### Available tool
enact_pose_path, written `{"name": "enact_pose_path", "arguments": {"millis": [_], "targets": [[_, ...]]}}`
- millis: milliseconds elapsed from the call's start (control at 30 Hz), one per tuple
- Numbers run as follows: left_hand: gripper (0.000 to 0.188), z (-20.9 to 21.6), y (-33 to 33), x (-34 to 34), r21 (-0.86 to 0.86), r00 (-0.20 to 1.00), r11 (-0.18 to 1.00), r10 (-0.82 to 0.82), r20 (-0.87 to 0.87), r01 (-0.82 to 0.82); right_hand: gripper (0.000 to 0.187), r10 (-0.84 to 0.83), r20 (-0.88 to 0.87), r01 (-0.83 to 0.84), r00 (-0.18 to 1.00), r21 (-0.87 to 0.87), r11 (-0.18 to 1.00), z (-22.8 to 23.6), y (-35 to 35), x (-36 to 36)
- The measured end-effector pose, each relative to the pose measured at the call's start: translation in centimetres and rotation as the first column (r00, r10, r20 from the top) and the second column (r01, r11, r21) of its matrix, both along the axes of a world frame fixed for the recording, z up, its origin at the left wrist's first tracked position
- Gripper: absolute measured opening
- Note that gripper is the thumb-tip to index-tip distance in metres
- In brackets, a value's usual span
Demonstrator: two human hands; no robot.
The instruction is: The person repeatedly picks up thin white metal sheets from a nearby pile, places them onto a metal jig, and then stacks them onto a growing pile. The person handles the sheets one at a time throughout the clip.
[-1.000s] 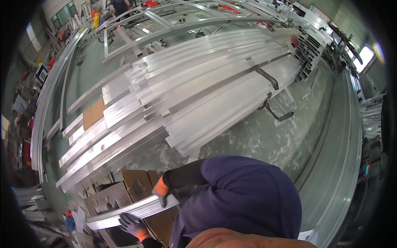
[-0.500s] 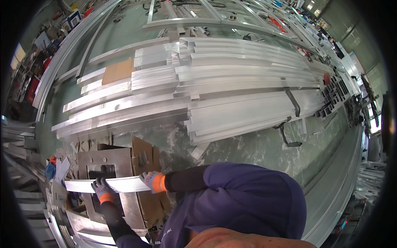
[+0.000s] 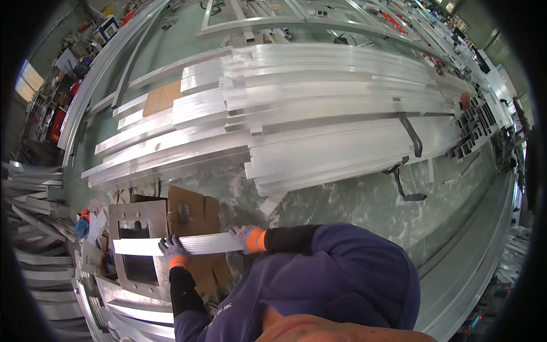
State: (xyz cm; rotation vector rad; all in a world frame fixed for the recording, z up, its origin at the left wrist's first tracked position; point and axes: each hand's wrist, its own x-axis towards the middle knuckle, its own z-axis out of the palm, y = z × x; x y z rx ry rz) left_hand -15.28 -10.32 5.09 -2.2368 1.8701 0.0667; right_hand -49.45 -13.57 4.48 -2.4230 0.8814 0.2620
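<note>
Between my two gloved hands lies a short silver metal profile [image 3: 209,243] with long ribs, held roughly level. My left hand [image 3: 174,251], in a grey glove with an orange cuff, grips it near its middle. My right hand [image 3: 248,238], gloved the same way, is closed round its right end. The profile's left part passes over a steel plate frame [image 3: 160,216] with a rectangular opening. An open cardboard box [image 3: 194,212] stands just right of that frame, partly behind the profile.
Long silver profiles [image 3: 336,91] lie stacked beyond me, with a black strap [image 3: 411,135] over them. A piece of cardboard [image 3: 163,98] rests on some bars. More metal lengths [image 3: 43,259] fill the left side. A metal frame [image 3: 256,24] lies at the far side.
Both hands have moved to the right with the profile, drawing it partly off the steel frame. My view has also shifted slightly.
</note>
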Motion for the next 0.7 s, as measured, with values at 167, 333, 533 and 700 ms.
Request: {"name": "enact_pose_path", "arguments": {"millis": [167,333,533,700], "targets": [[0.064,0.5,0.2,-7.3,0.011,0.996,0.998,-0.065,0.067,0.064,0.102,-0.031,-0.016,0.032,0.999,0.065,0.997,-0.1,0.4,-6.2],[0.054,-0.1,0.4,-11.1,-0.091,0.994,0.993,-0.086,-0.060,0.080,0.099,-0.073,0.000,0.073,0.997,-0.019,0.997,-1.9,0.4,-10.6],[0.060,1.5,-4.5,-15.9,-0.239,0.936,0.929,-0.322,-0.145,0.282,0.098,-0.338,-0.099,0.350,0.936,0.140,0.926,5.2,-2.5,-17.0],[0.048,10.4,-14.0,-21.5,-0.587,0.788,0.642,-0.615,-0.012,0.493,0.082,-0.731,0.174,0.588,0.660,0.487,0.646,6.0,-5.7,-22.2]]}}
